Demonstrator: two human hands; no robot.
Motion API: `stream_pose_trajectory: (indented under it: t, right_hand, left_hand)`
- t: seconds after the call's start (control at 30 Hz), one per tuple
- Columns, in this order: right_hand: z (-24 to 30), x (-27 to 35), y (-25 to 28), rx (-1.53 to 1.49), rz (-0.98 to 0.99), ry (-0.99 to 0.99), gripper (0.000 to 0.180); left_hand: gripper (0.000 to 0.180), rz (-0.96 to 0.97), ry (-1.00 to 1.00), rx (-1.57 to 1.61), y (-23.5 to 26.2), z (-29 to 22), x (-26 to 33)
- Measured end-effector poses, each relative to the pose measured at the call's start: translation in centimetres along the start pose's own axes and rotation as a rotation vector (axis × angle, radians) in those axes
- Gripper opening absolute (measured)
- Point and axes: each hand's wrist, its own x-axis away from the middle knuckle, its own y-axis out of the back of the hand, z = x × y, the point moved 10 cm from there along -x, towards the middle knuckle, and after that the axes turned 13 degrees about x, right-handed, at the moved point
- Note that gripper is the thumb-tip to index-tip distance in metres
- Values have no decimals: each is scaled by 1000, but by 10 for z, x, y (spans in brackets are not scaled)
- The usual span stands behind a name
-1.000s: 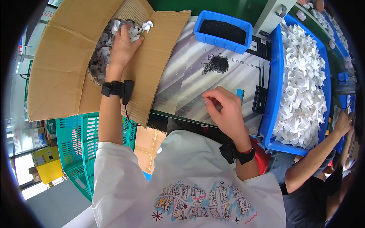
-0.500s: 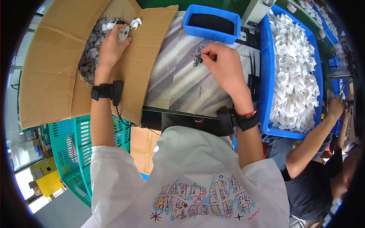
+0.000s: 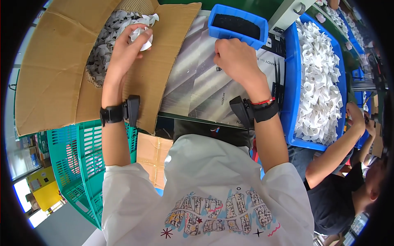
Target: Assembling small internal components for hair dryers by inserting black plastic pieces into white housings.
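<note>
My left hand (image 3: 125, 51) is closed around a small white fan blade (image 3: 146, 44), held between thumb and fingers over the inner flap of a cardboard box (image 3: 51, 74). Many similar white fan blades (image 3: 102, 55) fill the box beside that hand. My right hand (image 3: 238, 61) is above the printed board (image 3: 193, 82), its fingers curled and pressed together. Whatever those fingers hold, if anything, is hidden from view. A few tiny black parts (image 3: 218, 69) show on the board just below the right fingertips.
A small blue bin (image 3: 262, 35) of tiny black parts stands beyond my right hand. On the right is a large blue tray (image 3: 290, 98) heaped with white fan blades. Green plastic crates (image 3: 88, 164) stand at lower left. A co-worker (image 3: 332, 192) works at right.
My left hand has drawn slightly right and back from the pile with the white fan blade. My right hand has shifted a little and now covers most of the black parts.
</note>
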Motion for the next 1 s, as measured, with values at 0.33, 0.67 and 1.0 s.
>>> stream_pose_trajectory:
  t: [0.33, 0.67, 1.0]
  right_hand:
    - [9, 78, 22, -973, -157, -49, 12]
    - [5, 114, 2, -1081, -296, -227, 12]
    - [7, 117, -2, -1077, -275, -193, 11]
  left_hand:
    - [33, 153, 209, 1259, -106, 1, 101]
    - [24, 164, 202, 1401, -172, -2, 135]
    - [25, 147, 99, 1390, -171, 5, 141]
